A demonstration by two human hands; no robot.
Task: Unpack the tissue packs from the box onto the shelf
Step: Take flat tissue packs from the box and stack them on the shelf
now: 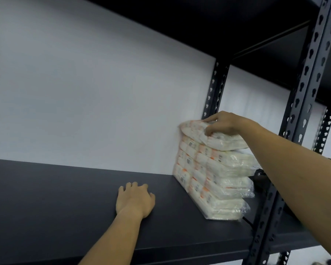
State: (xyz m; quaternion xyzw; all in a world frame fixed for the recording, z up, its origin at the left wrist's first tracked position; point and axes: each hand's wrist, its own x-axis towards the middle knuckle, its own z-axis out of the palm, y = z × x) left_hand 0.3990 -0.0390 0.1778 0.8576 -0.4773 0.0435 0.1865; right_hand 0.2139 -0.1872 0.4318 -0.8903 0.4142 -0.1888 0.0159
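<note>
Dark shelf board point(46, 197), white wall point(84, 83) behind it, black slotted uprights point(302, 104) at the right end. A stack of tissue packs point(216, 180) in clear wrap sits at the right end of the shelf, its back side against the wall and just beside the rear upright point(216, 87). The packs lie flat, one on another, their plastic ends sticking out toward the front upright. Top pack point(218, 135) rests on the stack, a little tilted and offset from those under it. Right hand point(225, 124) is on the top pack from above: fingers curled over its far and near edges, thumb down on the near side, gripping it. Right forearm reaches in from the lower right, crossing in front of the front upright. Left hand point(135, 200) lies palm down on the bare shelf board, well to the left of the stack, fingers relaxed and slightly spread, holding nothing. Underside of a higher shelf point(199, 22) is dark overhead. The box is not in view.
</note>
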